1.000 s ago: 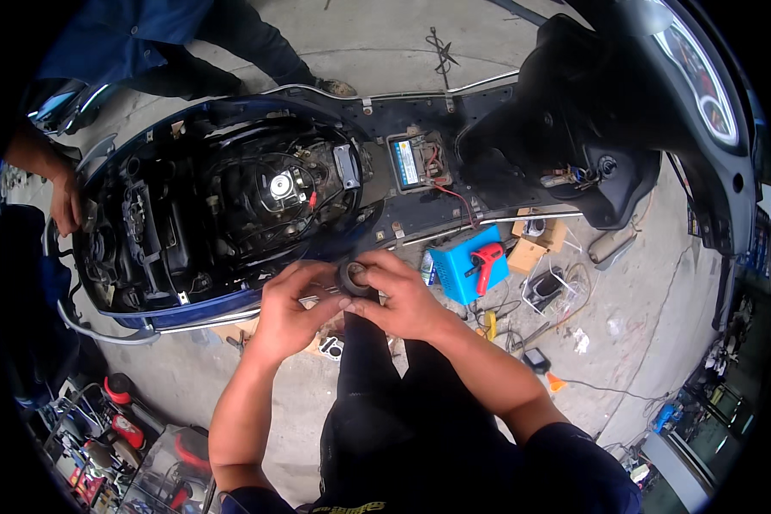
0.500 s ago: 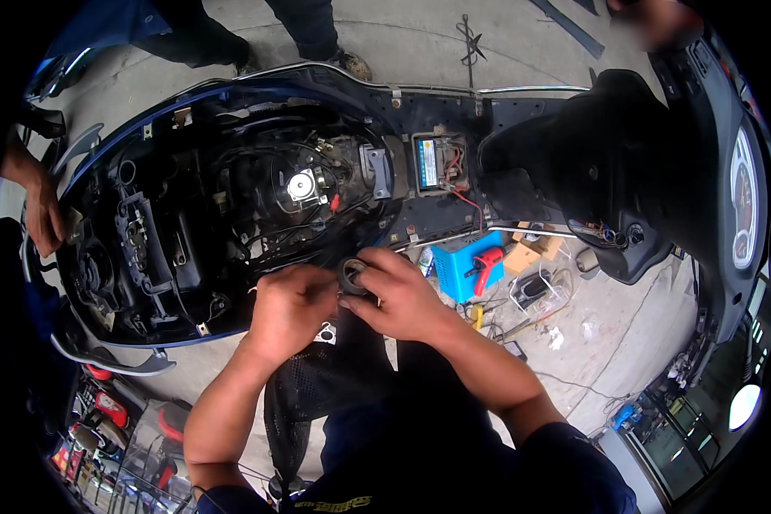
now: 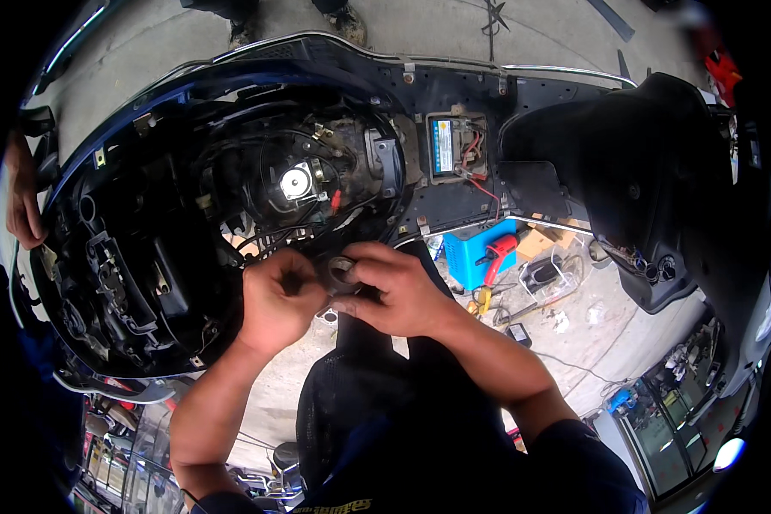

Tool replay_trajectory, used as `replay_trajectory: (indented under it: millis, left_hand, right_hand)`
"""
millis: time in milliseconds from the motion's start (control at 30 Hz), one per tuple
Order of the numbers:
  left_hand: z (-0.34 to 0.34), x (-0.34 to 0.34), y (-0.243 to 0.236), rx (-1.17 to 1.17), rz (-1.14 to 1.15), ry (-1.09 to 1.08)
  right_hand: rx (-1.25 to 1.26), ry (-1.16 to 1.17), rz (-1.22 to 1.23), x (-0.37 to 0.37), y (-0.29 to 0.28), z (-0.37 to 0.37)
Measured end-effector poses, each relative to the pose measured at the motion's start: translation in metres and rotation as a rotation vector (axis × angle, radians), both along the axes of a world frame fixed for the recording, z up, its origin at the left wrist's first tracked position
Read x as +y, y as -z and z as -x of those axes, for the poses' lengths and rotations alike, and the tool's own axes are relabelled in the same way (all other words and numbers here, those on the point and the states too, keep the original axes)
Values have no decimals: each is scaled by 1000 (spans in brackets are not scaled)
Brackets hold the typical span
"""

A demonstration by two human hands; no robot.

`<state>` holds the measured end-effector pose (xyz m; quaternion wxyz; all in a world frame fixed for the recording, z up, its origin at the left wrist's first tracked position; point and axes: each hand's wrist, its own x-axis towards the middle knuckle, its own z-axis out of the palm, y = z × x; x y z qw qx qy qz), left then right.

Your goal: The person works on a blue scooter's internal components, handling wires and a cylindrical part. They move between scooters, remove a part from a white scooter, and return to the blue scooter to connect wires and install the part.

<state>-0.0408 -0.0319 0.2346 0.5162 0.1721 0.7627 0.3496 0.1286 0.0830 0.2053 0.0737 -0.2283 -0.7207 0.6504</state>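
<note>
My right hand (image 3: 396, 287) is closed around a dark ring-shaped part (image 3: 341, 269), its round opening facing up between thumb and fingers. Close against it, my left hand (image 3: 276, 301) is pinched shut; whatever lies between its fingertips is hidden. Both hands are over the near edge of a stripped scooter (image 3: 274, 77), whose open seat bay shows cables and hoses. Inside the bay sits a metal part with a round silver top (image 3: 297, 182), and beside it a red connector (image 3: 336, 200).
A battery (image 3: 442, 147) with red wires sits in the scooter's floor. Beyond my right hand are a blue box (image 3: 471, 257) and a red tool (image 3: 499, 248). Another person's hand (image 3: 27, 214) rests at the scooter's left end. Shoes (image 3: 344, 26) stand on the far side.
The whole view has shifted, with the scooter's left end now nearer. Both hands stay together at the ring, and the left wrist has turned slightly. The person beyond the scooter shows less.
</note>
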Motion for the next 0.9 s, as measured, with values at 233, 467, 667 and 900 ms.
replay_trajectory:
  millis: [233, 467, 667, 900]
  left_hand:
    - [35, -1, 27, -529, 99, -12]
    - [49, 3, 69, -377, 235, 156]
    - [40, -21, 134, 182, 170, 778]
    - [20, -23, 175, 266, 305, 907]
  right_hand:
    - [-179, 26, 187, -5, 26, 0]
    - [-293, 50, 185, -15, 66, -9]
    - [-401, 56, -25, -18, 92, -1]
    - [-462, 216, 172, -22, 111, 0]
